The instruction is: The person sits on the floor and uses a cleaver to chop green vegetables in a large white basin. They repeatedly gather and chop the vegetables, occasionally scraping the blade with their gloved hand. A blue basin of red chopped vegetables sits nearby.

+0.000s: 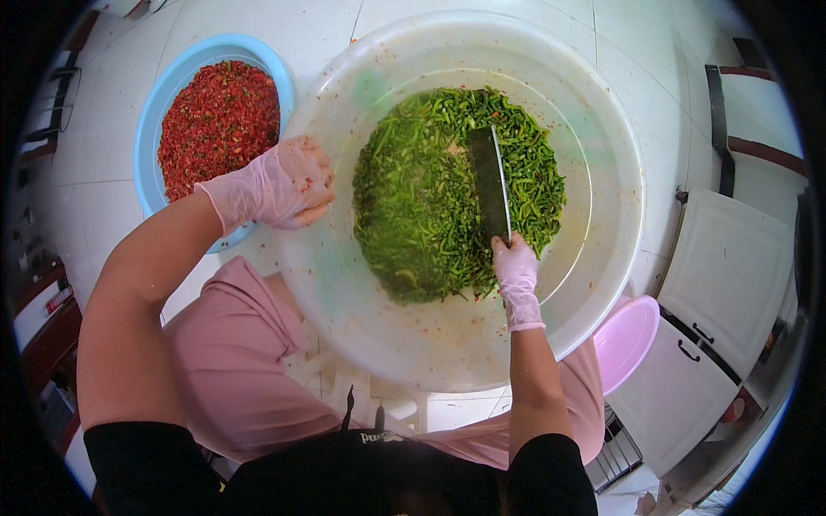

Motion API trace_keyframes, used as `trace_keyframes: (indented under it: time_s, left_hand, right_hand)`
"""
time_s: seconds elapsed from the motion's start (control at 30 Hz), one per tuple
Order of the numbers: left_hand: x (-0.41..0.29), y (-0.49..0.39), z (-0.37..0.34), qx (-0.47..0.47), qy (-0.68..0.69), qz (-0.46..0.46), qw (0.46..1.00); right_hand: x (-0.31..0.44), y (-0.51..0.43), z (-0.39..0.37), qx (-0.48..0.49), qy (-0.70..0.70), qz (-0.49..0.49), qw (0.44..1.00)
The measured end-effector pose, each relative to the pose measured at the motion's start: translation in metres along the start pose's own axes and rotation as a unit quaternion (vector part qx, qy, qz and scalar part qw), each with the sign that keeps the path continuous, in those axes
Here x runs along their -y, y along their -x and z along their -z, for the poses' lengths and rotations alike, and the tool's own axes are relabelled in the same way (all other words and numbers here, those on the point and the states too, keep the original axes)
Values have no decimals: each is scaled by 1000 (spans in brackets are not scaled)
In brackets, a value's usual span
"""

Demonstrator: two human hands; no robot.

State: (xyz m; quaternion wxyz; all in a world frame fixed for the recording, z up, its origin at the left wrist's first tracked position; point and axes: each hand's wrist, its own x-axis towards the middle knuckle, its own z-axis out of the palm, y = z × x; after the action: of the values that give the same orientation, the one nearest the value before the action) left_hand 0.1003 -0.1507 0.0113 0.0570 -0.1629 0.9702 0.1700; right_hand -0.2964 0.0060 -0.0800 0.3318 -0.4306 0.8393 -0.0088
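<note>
A large whitish plastic basin (452,361) stands before me with a heap of chopped green peppers (426,226) in it. My right hand (516,271), in a thin pinkish glove, grips the handle end of a cleaver (488,184). Its broad dark blade lies over the right part of the heap, edge hidden among the pieces or too unclear to tell. On the basin's left rim my left hand (287,184) is curled, gloved too, with red bits stuck to the glove. The left part of the heap looks blurred.
Left of the basin, a light blue tub (147,148) holds chopped red peppers (222,122). A pink bowl (629,342) sits low by my right leg. White cabinets (723,277) line the right side. White floor tiles (110,151) show at the left.
</note>
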Motion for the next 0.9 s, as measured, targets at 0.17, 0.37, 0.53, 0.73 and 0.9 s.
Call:
trace_keyframes:
  time_s: [0.17,0.37,0.53,0.73,0.9]
  left_hand:
    - [-2,5,2,32,-21,14,999]
    - [0,3,-1,17,-7,2,1000]
    - [-1,7,-1,16,-3,6,1000]
    - [0,4,-1,10,-18,-6,1000]
    - [0,3,-1,20,-13,-2,1000]
  right_hand:
    - [14,24,12,-63,-67,51,994]
    - [-3,-1,-5,-14,15,1,1000]
    - [5,18,11,-45,-29,-4,999]
    - [-5,2,-5,-25,-25,-43,998]
    - [-13,17,-17,-79,-107,22,991]
